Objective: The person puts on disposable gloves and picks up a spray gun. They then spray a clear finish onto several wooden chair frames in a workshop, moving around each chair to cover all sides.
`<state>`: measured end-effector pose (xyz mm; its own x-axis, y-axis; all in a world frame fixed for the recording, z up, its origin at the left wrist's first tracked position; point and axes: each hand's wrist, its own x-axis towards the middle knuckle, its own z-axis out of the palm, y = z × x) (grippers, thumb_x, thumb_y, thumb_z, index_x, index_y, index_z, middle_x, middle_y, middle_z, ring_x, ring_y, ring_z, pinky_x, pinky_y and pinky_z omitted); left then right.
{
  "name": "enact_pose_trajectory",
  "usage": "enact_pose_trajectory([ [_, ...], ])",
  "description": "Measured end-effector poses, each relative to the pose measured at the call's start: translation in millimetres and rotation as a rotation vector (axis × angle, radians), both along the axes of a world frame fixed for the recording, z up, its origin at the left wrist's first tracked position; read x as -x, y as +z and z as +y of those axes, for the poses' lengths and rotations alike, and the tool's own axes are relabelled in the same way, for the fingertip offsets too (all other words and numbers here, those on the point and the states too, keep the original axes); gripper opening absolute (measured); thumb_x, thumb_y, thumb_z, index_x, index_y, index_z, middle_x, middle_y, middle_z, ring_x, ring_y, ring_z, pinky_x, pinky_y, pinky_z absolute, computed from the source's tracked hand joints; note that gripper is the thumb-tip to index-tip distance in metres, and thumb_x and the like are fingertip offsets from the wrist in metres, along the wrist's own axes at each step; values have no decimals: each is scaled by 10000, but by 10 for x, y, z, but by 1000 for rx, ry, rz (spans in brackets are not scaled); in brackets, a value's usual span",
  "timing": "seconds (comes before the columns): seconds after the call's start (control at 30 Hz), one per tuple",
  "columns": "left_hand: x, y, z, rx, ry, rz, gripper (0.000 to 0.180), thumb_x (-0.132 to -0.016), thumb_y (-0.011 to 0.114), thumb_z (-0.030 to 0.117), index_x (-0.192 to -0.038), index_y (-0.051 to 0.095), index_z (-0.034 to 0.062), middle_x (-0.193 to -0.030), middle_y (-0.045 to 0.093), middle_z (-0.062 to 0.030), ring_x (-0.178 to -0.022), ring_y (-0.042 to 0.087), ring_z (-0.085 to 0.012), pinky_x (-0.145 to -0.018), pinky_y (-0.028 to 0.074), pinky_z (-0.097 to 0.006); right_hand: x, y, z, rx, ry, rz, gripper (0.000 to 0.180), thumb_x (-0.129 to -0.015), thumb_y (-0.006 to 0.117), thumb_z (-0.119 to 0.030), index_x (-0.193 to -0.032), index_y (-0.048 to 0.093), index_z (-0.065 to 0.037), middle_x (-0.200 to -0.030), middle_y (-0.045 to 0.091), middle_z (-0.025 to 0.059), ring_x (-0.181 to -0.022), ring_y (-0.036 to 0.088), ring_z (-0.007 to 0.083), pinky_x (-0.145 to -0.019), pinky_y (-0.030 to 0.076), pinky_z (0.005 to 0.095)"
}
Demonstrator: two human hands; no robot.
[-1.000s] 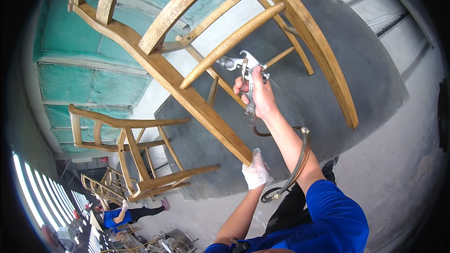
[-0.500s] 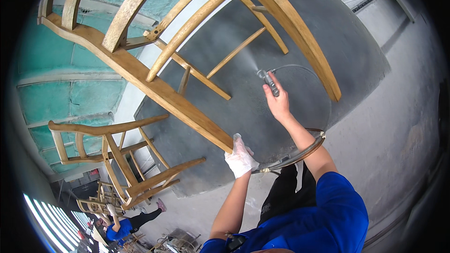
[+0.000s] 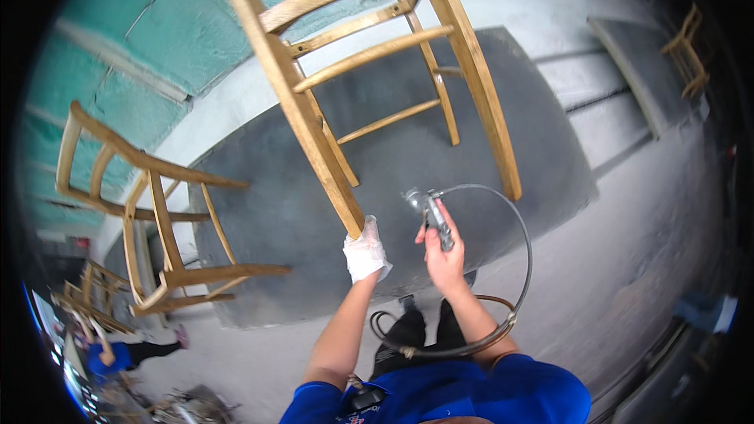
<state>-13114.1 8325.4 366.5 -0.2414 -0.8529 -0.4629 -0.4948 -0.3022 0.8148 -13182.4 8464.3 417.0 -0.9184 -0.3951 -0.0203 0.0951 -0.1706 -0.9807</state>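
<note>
Fingers [image 3: 369, 245] of the left hand [image 3: 365, 253], wearing a white glove, are closing around the bottom end of one leg of the raised wooden chair frame [image 3: 357, 78], gripping it just above the leg's tip. That chair frame is tilting up and away over the dark grey surface [image 3: 440, 149], its rungs and legs spreading toward the top of the view. Bare right hand [image 3: 445, 255] is wrapping its fingers [image 3: 437, 229] around the grey spray gun [image 3: 428, 212], holding it just beside the gloved hand with the nozzle end pointing up and left toward the chair leg. From the gun a dark hose [image 3: 525, 251] is looping out to the right and curling back down near the person's blue shirt. A second bare wooden chair frame [image 3: 149, 212] is lying tipped on the left part of the surface, well apart from both hands. Farther off at lower left, another person in blue [image 3: 118, 355] is bending near more chair frames.
</note>
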Motion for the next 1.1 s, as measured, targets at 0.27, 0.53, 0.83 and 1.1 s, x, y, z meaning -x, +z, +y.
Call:
enact_pose_trajectory([
  [0.27, -33, 276, -34, 37, -59, 49, 384, -937, 650, 390, -858, 641, 14, -639, 579, -48, -592, 521, -143, -572, 446, -368, 430, 1046, -246, 167, 160, 275, 565, -1017, 636, -230, -1510, 433, -44, -885, 625, 36, -788, 575, 101, -751, 511, 269],
  [0.53, -120, -23, -51, 66, -71, 86, 423, -935, 641, 411, -862, 655, -5, -659, 626, -93, -613, 588, -194, -602, 476, -391, 1181, 1273, 43, 8, -149, 370, 557, -1057, 546, -354, -1524, 399, -87, -869, 604, 10, -745, 587, 71, -492, 385, 185],
  [0.83, -286, -213, 56, 14, -83, 4, 487, -922, 632, 486, -909, 675, 1, -687, 653, -118, -647, 628, -237, -645, 495, -417, 1198, 1548, -295, 82, -48, 359, 469, -1051, 547, -378, -1389, 499, -57, -849, 617, 12, -738, 608, 75, -472, 409, 184],
  [1.1, -422, -175, 245, 46, -37, -13, 476, -910, 655, 485, -903, 683, 10, -638, 624, -81, -587, 614, -194, -593, 493, -388, 719, 1960, -776, 266, 285, 449, 656, -1037, 567, -396, -1543, 345, -43, -885, 622, 50, -783, 610, 92, -499, 422, 175],
])
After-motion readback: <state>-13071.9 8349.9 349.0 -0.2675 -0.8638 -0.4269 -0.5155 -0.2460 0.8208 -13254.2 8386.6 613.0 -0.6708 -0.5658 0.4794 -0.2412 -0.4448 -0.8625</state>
